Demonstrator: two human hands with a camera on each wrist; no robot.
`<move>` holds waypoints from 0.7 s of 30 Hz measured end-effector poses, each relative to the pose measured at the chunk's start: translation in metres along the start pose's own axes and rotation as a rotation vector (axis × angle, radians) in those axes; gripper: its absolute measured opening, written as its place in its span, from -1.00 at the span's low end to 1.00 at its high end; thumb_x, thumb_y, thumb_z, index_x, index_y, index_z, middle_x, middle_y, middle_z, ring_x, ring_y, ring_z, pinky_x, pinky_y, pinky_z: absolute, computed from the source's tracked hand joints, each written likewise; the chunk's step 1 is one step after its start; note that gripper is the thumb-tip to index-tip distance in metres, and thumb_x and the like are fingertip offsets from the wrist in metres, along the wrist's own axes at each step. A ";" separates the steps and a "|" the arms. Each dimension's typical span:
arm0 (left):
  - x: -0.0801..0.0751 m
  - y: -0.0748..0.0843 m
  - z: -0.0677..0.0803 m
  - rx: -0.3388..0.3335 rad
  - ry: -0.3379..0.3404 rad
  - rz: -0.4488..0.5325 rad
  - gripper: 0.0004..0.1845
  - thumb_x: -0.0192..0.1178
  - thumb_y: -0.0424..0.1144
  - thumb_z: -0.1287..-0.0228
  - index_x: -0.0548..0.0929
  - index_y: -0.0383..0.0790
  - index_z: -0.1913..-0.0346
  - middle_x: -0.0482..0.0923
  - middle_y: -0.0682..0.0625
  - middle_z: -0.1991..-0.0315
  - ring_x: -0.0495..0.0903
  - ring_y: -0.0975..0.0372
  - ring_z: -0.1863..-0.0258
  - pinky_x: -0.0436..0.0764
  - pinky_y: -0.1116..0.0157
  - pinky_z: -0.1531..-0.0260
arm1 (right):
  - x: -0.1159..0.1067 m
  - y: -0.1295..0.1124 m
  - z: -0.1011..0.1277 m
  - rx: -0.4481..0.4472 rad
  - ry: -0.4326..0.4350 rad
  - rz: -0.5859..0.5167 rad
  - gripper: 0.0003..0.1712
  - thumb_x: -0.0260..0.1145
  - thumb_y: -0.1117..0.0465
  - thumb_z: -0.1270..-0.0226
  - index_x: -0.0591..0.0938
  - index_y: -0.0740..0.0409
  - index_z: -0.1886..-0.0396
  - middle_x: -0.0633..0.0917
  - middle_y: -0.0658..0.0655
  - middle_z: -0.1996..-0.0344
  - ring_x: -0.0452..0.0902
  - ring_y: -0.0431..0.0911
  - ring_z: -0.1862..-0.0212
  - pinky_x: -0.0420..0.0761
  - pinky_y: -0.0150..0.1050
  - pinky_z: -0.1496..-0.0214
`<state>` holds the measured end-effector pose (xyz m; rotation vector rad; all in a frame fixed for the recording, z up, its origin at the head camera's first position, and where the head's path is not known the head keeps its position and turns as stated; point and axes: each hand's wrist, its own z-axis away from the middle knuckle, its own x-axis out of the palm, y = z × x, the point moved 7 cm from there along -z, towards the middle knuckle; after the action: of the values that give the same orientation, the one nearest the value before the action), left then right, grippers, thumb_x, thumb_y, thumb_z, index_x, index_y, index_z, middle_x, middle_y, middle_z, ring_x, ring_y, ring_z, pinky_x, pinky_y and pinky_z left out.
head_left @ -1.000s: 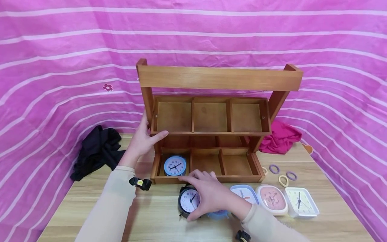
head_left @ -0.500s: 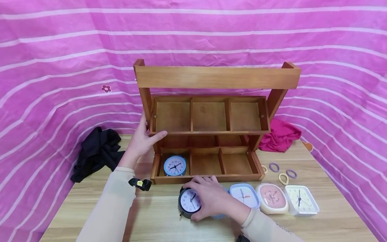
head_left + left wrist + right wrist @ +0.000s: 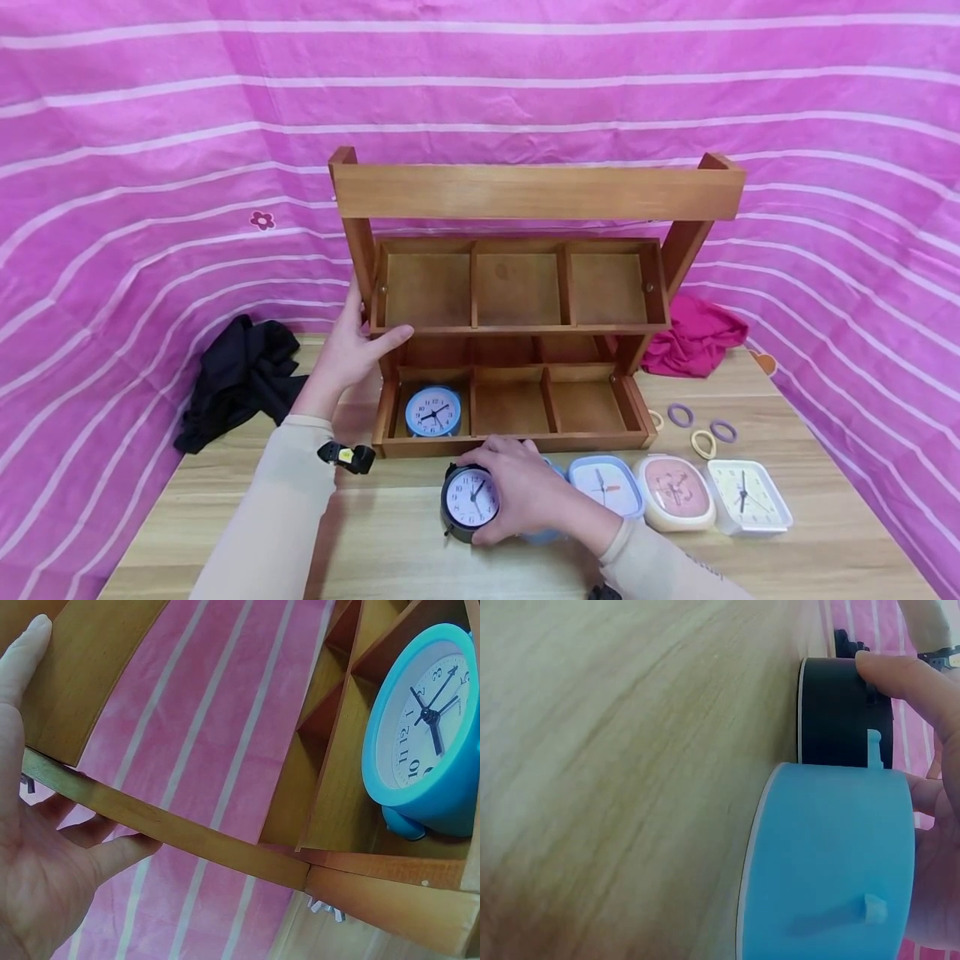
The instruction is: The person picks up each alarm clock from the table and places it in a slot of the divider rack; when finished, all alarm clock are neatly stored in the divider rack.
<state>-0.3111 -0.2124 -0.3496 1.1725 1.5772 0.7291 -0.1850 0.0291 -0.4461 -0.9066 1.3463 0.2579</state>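
Blue clock [image 3: 542, 537] mostly behind right hand [image 3: 527, 493]

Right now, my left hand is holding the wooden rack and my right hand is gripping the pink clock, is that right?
Not quite: your right hand grips the black clock, not a pink one, as the head view shows. Your left hand does hold the wooden rack.

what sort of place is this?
Probably a makeshift tabletop filming spot: pink striped cloth behind and at both sides, a wood-grain table, and a wooden rack on it.
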 end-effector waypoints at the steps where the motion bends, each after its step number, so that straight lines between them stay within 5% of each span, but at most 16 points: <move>1: 0.000 0.000 0.000 0.001 0.000 0.000 0.10 0.46 -0.02 -0.32 -0.14 0.59 -0.62 0.15 0.00 -0.60 0.34 -0.11 -0.47 0.50 -0.26 -0.28 | -0.001 0.000 0.000 0.006 0.001 -0.012 0.00 0.77 -0.23 0.25 0.63 -0.15 -0.30 0.61 -0.18 -0.05 0.50 -0.20 -0.18 0.41 -0.01 -0.23; 21: 0.000 0.003 0.001 -0.015 -0.002 -0.011 0.12 0.46 0.01 -0.31 -0.17 0.59 -0.63 0.13 -0.03 -0.62 0.33 -0.14 -0.49 0.49 -0.27 -0.28 | -0.023 0.001 0.000 0.003 -0.017 -0.162 -0.01 0.82 -0.17 0.28 0.66 -0.20 -0.30 0.56 -0.23 0.06 0.43 -0.21 -0.12 0.42 -0.07 -0.18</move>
<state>-0.3088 -0.2117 -0.3476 1.1527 1.5729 0.7319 -0.1917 0.0370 -0.4256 -1.0029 1.2491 0.1383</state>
